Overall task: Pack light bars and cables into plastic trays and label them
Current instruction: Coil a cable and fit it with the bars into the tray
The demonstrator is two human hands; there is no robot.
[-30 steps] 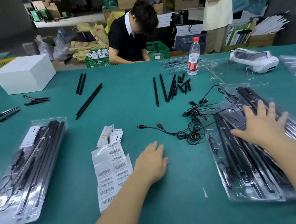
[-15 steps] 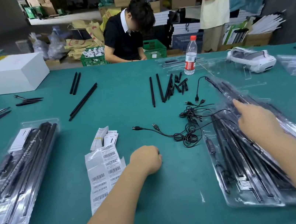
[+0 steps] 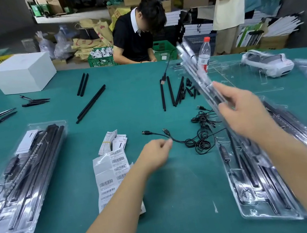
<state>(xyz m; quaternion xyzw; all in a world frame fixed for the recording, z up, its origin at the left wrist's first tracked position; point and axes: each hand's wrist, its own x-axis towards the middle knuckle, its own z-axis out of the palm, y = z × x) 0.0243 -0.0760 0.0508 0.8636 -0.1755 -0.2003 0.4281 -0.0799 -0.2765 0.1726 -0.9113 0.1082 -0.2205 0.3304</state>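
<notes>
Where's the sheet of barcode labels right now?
In the head view the barcode label sheet lies flat on the green table, centre-left, partly under the left forearm, just behind the left hand, with small label bundles beyond it.

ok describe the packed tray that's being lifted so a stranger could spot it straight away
On the right half of the green table, above the black cable tangle, the right hand grips a clear plastic tray of black light bars. Unlike the packed trays lying flat nearby, it is raised and tilted, its far end up by the red-capped water bottle.
</notes>
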